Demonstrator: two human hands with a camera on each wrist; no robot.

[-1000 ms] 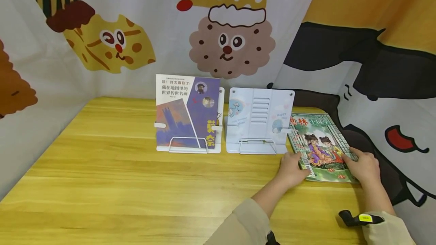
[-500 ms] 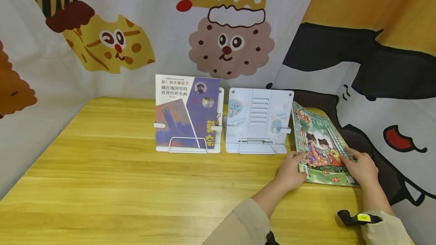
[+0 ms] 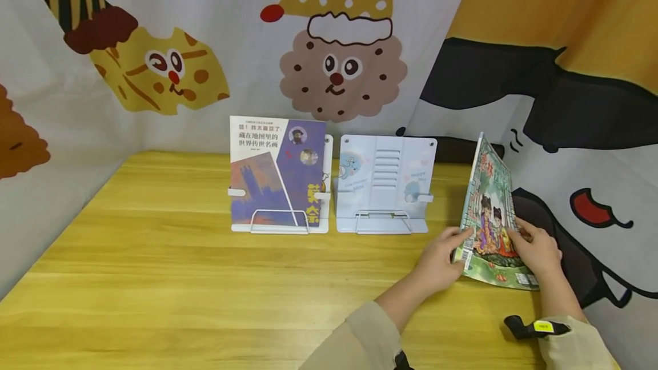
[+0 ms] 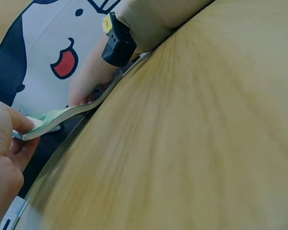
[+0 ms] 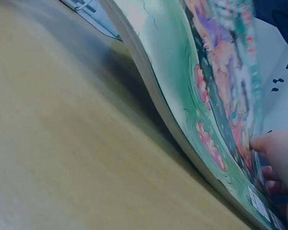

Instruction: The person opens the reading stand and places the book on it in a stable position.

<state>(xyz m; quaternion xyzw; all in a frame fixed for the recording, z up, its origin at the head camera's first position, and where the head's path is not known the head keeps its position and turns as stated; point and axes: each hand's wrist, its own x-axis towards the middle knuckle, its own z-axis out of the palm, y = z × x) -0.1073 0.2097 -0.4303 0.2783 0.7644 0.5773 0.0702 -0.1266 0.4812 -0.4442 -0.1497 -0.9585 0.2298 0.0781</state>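
Observation:
A green magazine [image 3: 496,227] with two cartoon children on its cover is held tilted up at the table's right side. My left hand [image 3: 439,261] pinches its left edge, thumb on one face and fingers beneath, as the left wrist view shows of the magazine [image 4: 53,119]. At the opposite edge my right hand [image 3: 538,250] grips the magazine, its thumb on the cover [image 5: 216,120]. The magazine bends along its bottom edge. Left of it stands a pale blue book stand [image 3: 382,187] with no book on it.
Another stand holds a purple and white book [image 3: 277,173], behind a wire rest and side clips. Both stands are on the wooden table [image 3: 205,290], before a cartoon-printed curtain [image 3: 247,73] that also hangs along the right side.
The magazine lay nearly flat a second ago. Its left side has since lifted and turned up steeply, with both hands staying on it. The head view has shifted slightly.

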